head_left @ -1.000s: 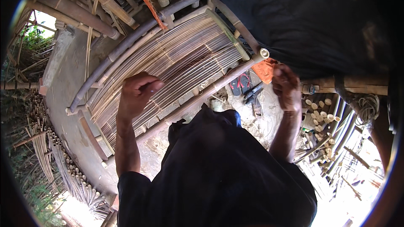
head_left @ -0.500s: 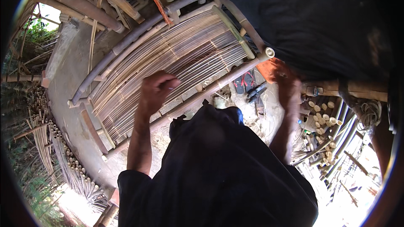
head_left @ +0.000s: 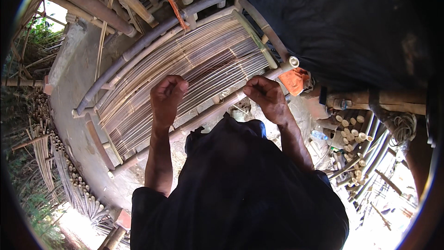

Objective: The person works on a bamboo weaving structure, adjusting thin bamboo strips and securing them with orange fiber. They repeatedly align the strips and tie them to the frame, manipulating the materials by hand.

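1. The left hand (head_left: pixel 166 97) is in front of the slatted panel (head_left: pixel 138 93), its fingers curled with the thumb drawn in near the forefinger; whether they pinch a thin strand I cannot tell.
2. The right hand (head_left: pixel 268 98) overlaps the front pole (head_left: pixel 203 116) in this view, palm side turned inward and fingers bent toward the thumb (contact with the pole cannot be judged, nor any grip).
3. The panel, made of long, narrow bamboo strips, lies slanting before the person, between that pole and a curved grey pole (head_left: pixel 152 36) at the back.
4. Orange cloth (head_left: pixel 291 82) sits just beside the front pole's right end.
5. Further right are cut bamboo lengths (head_left: pixel 354 134) and coiled cord (head_left: pixel 403 125).
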### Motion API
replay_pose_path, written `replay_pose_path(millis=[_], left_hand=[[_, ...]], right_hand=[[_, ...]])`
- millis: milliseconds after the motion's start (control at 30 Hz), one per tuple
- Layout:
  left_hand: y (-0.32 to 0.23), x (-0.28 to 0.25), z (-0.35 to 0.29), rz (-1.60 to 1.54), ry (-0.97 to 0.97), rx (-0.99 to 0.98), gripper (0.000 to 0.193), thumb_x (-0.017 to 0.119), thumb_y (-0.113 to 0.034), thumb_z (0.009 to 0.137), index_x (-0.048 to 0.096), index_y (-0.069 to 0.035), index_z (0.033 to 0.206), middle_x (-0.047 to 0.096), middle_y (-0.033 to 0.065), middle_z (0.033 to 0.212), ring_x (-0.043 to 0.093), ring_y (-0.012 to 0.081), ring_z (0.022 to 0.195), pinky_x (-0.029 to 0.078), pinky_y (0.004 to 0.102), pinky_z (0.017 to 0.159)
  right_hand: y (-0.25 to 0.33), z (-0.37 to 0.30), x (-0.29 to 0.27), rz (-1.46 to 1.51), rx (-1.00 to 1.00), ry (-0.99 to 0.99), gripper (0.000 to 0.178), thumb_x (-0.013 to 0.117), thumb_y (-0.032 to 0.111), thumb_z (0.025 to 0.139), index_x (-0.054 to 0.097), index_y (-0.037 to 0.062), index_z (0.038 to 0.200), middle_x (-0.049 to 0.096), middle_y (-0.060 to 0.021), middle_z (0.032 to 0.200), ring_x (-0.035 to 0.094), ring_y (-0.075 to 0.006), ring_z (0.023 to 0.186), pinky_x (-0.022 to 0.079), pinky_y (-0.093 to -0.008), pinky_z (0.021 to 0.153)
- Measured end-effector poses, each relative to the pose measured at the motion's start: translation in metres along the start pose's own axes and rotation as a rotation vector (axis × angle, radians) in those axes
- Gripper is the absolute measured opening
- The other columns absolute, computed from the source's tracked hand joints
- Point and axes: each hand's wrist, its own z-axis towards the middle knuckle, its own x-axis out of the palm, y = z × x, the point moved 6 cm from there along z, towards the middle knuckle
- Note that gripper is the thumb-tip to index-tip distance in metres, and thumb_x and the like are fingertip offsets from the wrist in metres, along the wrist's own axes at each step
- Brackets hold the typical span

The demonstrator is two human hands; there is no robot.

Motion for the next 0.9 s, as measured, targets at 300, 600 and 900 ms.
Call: replay_pose_path(millis=[300,600,900], left_hand=[[0.018,0.043,0.001,-0.431,0.064,-0.074,0.01,0.068,-0.007,0.09,0.059,-0.003,0.092,0.068,0.0095,0.085,0.063,0.0125,0.065,0.049,0.025,0.059],[0.021,0.085,-0.003,-0.265,0.16,-0.17,0.015,0.072,-0.006,0.087,0.069,0.004,0.097,0.07,0.0092,0.085,0.063,0.0101,0.068,0.052,0.0243,0.061],[0.024,0.091,-0.006,-0.131,0.269,-0.16,0.016,0.07,-0.013,0.09,0.071,0.001,0.097,0.069,0.0035,0.082,0.06,0.0062,0.069,0.045,0.0202,0.058]], right_hand=[[-0.008,0.0,-0.013,-0.352,-0.091,-0.146,0.009,0.069,0.013,0.088,0.069,0.0036,0.09,0.066,-0.0037,0.081,0.059,-0.0095,0.077,0.047,-0.0271,0.066],[0.014,0.008,0.02,-0.16,-0.008,0.003,0.017,0.071,0.012,0.087,0.067,-0.0043,0.087,0.063,-0.0038,0.069,0.055,-0.0071,0.062,0.044,-0.0259,0.055],[0.003,0.007,0.024,-0.124,0.112,0.105,0.022,0.073,0.017,0.085,0.069,-0.0041,0.088,0.063,-0.0053,0.068,0.052,-0.0068,0.062,0.043,-0.0274,0.056]])
